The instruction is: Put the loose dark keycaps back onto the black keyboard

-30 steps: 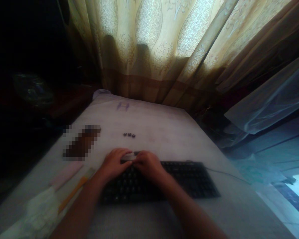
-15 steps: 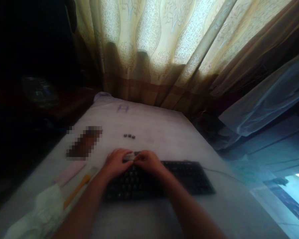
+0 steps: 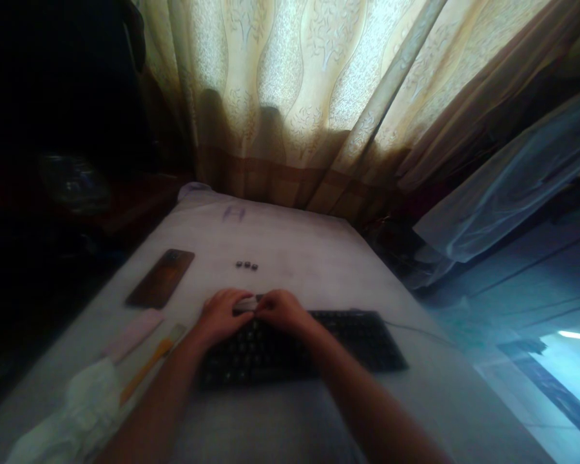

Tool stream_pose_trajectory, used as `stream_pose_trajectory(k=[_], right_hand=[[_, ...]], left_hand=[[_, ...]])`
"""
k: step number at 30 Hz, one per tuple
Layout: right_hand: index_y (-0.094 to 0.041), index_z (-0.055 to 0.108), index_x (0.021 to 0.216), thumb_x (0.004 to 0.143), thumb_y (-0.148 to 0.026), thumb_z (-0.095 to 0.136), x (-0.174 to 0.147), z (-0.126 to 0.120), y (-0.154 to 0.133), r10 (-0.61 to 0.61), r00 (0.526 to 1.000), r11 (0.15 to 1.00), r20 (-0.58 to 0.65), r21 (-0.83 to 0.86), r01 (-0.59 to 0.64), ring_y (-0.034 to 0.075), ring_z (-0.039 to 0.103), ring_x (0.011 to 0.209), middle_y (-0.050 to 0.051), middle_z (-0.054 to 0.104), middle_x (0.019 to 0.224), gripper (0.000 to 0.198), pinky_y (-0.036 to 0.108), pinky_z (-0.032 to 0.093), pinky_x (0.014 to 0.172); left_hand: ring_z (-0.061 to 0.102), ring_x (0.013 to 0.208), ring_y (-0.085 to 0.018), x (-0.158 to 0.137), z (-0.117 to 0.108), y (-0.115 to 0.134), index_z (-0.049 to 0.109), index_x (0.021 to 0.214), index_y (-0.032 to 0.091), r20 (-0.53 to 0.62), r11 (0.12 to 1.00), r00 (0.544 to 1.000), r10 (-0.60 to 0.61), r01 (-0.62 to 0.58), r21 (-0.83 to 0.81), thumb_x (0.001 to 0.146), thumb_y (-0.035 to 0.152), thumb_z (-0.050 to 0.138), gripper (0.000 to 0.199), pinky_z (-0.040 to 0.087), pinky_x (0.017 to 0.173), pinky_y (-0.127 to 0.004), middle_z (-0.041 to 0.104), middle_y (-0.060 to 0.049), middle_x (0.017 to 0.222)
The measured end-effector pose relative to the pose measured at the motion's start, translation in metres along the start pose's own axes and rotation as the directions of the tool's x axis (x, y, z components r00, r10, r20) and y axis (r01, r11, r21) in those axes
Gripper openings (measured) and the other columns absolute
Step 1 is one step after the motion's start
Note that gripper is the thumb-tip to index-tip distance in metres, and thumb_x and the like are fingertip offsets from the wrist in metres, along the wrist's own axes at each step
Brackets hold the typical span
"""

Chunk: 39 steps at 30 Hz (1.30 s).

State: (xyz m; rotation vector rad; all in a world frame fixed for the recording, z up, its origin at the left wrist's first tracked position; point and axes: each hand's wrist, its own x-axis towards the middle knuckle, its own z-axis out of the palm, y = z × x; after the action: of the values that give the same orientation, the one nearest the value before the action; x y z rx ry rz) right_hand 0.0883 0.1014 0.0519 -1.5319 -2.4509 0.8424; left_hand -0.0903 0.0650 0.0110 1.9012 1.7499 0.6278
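A black keyboard (image 3: 362, 345) lies across the table in front of me. At its far edge, left of the middle, my left hand (image 3: 223, 312) is curled, with thumb and fingers around a small pale thing (image 3: 245, 303) that is too blurred to name. Right beside it, my right hand (image 3: 281, 310) has its fingers pinched together over the upper keys. What sits between those fingertips is hidden. Three small dark keycaps (image 3: 247, 265) stand in a short row beyond the hands.
To the left lie a phone (image 3: 162, 278), a pink object (image 3: 133, 335), a brush with an orange handle (image 3: 147, 369) and a crumpled white cloth or bag (image 3: 91, 399). A cable (image 3: 415, 329) runs rightward from the keyboard. Curtains (image 3: 290, 129) hang behind the table (image 3: 299, 238).
The view has shifted slightly, so everything sits a little further left. Both hands keep nearly the same pose at the keyboard's far edge.
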Motion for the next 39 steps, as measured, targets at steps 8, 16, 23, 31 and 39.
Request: stream_pose_trajectory(k=[8,16,23,31,39], right_hand=[[-0.021,0.077,0.089,0.082,-0.018,0.068,-0.014,0.013,0.012,-0.225,0.964,0.973,-0.139,-0.077,0.216,0.016,0.063,0.087,0.005,0.071,0.094,0.011,0.027,0.046,0.081],[-0.021,0.074,0.1,0.083,-0.023,0.068,-0.018,0.02,0.01,-0.271,0.943,0.962,-0.193,-0.1,0.256,0.018,0.063,0.091,0.005,0.07,0.098,0.018,0.028,0.046,0.083],[-0.021,0.075,0.096,0.087,-0.027,0.065,-0.017,0.02,0.003,-0.24,0.955,0.959,-0.173,-0.193,0.206,0.018,0.062,0.09,0.006,0.07,0.098,0.015,0.028,0.045,0.08],[-0.021,0.074,0.098,0.092,-0.024,0.059,-0.018,0.015,0.009,-0.213,0.966,0.967,-0.149,-0.172,0.187,0.016,0.062,0.09,0.006,0.068,0.1,0.017,0.026,0.044,0.081],[-0.022,0.076,0.095,0.091,-0.024,0.06,-0.018,0.017,0.011,-0.265,0.952,0.952,-0.155,-0.199,0.232,0.016,0.062,0.089,0.005,0.069,0.099,0.016,0.026,0.045,0.081]], left_hand=[[0.056,0.12,-0.025,0.004,0.002,-0.014,0.065,0.12,0.021,-0.005,0.997,0.999,0.053,-0.053,-0.058,0.077,0.04,0.057,0.048,0.039,0.106,-0.038,0.066,-0.007,0.126],[0.056,0.121,-0.026,0.005,0.002,-0.013,0.066,0.119,0.021,0.005,0.997,0.999,0.054,-0.054,-0.058,0.075,0.04,0.059,0.048,0.039,0.106,-0.039,0.066,-0.008,0.126],[0.055,0.122,-0.026,0.005,0.003,-0.014,0.066,0.117,0.023,-0.002,0.997,0.998,0.055,-0.055,-0.06,0.076,0.042,0.059,0.046,0.038,0.107,-0.038,0.066,-0.006,0.125],[0.055,0.122,-0.026,0.003,0.002,-0.013,0.067,0.117,0.024,0.002,0.997,0.999,0.052,-0.051,-0.066,0.078,0.038,0.058,0.043,0.038,0.107,-0.04,0.066,-0.006,0.126],[0.053,0.124,-0.025,0.004,0.001,-0.014,0.066,0.118,0.024,0.019,0.997,0.998,0.054,-0.053,-0.064,0.077,0.036,0.059,0.044,0.037,0.108,-0.039,0.065,-0.006,0.128]])
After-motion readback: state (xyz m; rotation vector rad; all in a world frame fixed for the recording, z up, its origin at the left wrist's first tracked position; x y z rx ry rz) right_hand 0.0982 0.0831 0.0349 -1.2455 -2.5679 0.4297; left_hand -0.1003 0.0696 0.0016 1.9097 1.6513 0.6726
